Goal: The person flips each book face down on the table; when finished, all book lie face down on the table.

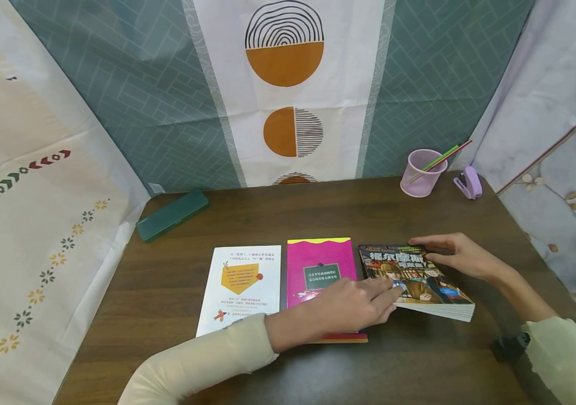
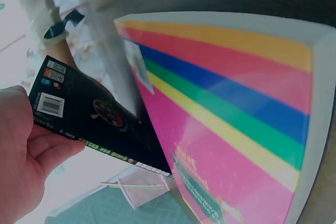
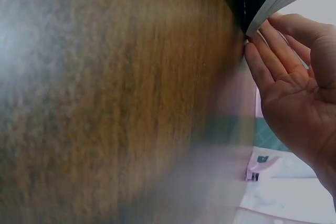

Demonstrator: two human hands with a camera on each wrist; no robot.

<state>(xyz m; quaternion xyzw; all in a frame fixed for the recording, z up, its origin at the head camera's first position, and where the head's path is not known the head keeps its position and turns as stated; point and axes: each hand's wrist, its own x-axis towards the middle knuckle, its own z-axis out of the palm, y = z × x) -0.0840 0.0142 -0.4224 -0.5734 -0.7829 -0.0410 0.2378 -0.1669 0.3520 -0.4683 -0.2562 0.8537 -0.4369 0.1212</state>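
Note:
A comic-style paperback with a dark, colourful cover faces up at the right of the table. My left hand grips its left side, fingers at the spine. In the left wrist view its black back cover with a barcode shows, so that side is raised. At the far right corner my right hand holds the same book; in the right wrist view its fingertips pinch the edge by the white pages. A magenta book lies just left, partly hidden under my left forearm.
A white book lies left of the magenta one. Farther back are a green case at left, a pink mesh cup with sticks, and a purple stapler at right. Hanging cloths border the table's back and sides.

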